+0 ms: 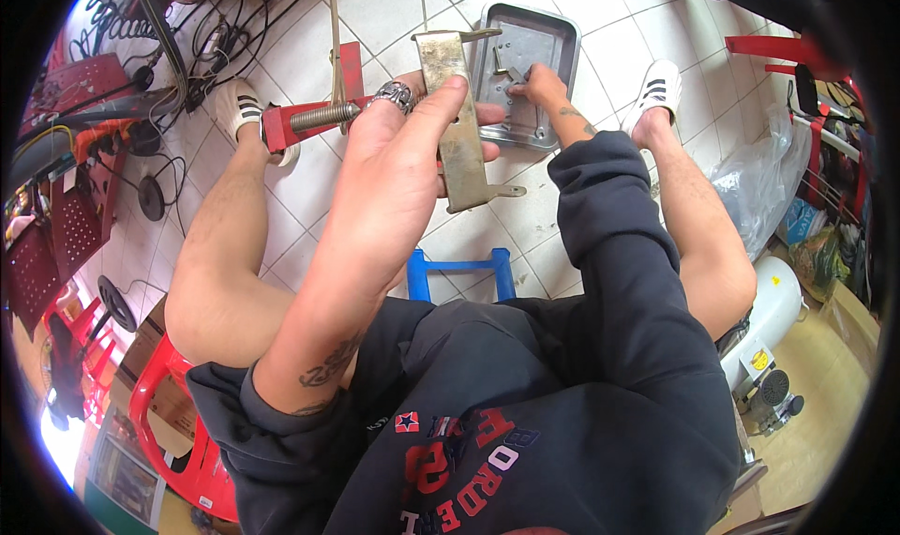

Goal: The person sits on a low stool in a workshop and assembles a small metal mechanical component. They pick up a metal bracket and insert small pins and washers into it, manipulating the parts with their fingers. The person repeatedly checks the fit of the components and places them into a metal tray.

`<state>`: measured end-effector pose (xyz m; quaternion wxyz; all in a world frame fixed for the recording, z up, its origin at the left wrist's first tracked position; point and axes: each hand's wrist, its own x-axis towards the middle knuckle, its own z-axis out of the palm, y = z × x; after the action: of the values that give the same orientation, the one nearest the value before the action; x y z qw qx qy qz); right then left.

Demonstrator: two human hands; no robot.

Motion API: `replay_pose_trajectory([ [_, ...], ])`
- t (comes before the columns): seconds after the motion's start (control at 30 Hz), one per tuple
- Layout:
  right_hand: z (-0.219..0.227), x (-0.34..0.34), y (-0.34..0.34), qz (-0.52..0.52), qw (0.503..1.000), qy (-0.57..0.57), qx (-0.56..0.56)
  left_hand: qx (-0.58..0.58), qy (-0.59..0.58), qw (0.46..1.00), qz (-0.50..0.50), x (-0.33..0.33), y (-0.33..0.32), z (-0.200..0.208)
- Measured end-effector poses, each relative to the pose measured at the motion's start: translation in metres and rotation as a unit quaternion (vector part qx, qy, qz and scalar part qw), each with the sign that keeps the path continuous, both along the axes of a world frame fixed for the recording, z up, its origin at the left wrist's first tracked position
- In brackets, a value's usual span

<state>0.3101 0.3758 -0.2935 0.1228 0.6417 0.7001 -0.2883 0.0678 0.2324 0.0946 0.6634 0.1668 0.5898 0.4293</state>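
My left hand (389,160), with a chunky ring on one finger, grips a worn flat metal bracket (461,165) upright, thumb across its face and fingers behind. Short tabs stick out to the right from the bracket's top and bottom ends. Beyond it, a rectangular metal tray (568,43) lies on the floor. Into this tray reaches my right hand (546,90), fingertips drawn together low over the bottom; what they pinch, if anything, is too small to make out. Beside those fingertips lies a small angled metal piece (502,63), among several small fasteners.
A red metal stand (281,127) with a threaded rod (323,116) stands left of my left hand. Between my legs is a blue frame (459,264). Cables and red racks crowd the left; a plastic bag (764,174) and white tank (773,296) are at right.
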Motion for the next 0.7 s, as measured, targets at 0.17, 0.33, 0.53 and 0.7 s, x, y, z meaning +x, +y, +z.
replay_pose_trajectory([
  [0.17, 0.011, 0.021, 0.036, 0.057, 0.994, 0.07, -0.056, 0.023, -0.004, 1.0, -0.014, -0.005, -0.006, -0.005],
  [0.33, 0.088, 0.035, 0.057, 0.104, 0.99, 0.081, -0.042, 0.037, -0.024, 0.999, -0.005, -0.011, -0.014, -0.001],
  [0.53, 0.278, 0.029, 0.029, 0.057, 0.976, 0.208, 0.039, 0.041, -0.046, 0.998, 0.005, -0.005, -0.017, 0.011],
  [0.7, 0.431, -0.003, -0.064, -0.011, 0.911, 0.412, 0.021, 0.086, -0.095, 0.991, -0.032, 0.002, -0.024, 0.022],
])
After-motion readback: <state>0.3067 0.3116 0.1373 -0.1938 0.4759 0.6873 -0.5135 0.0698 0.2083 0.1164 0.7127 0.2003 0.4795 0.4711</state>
